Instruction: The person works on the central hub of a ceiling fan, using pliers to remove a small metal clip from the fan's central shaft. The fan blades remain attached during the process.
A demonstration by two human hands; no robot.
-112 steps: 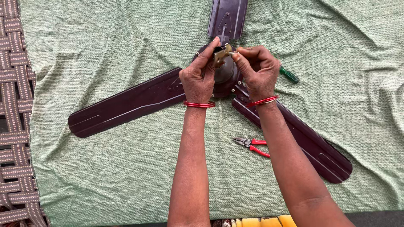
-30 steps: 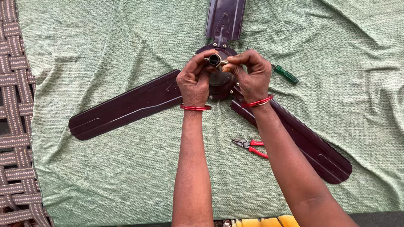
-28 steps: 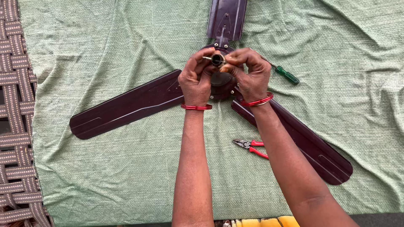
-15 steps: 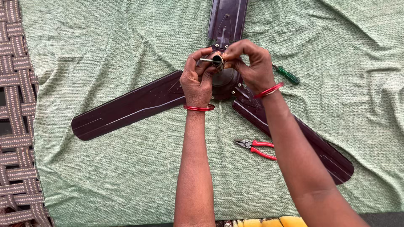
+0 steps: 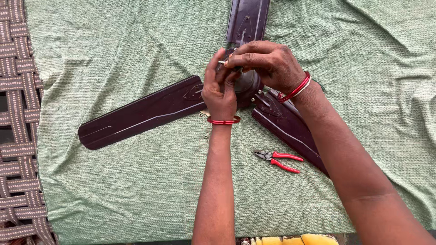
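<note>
A dark maroon ceiling fan (image 5: 150, 109) with three blades lies flat on a green cloth (image 5: 113, 190). Both of my hands are at its central hub (image 5: 249, 84). My left hand (image 5: 220, 88) wraps the short shaft standing on the hub from the left. My right hand (image 5: 268, 63) reaches over the top and pinches a small metal pin at the shaft's upper end. The shaft itself is mostly hidden by my fingers. Each wrist wears a red bangle.
Red-handled pliers (image 5: 279, 160) lie on the cloth just below the right blade. A few small screws (image 5: 205, 134) sit under the hub near my left wrist. A woven strap surface (image 5: 16, 113) borders the cloth on the left. Something yellow (image 5: 295, 239) shows at the bottom edge.
My right hand has swung over the top of the hub, its wrist now higher and covering the green-handled screwdriver. The left hand keeps its hold on the shaft.
</note>
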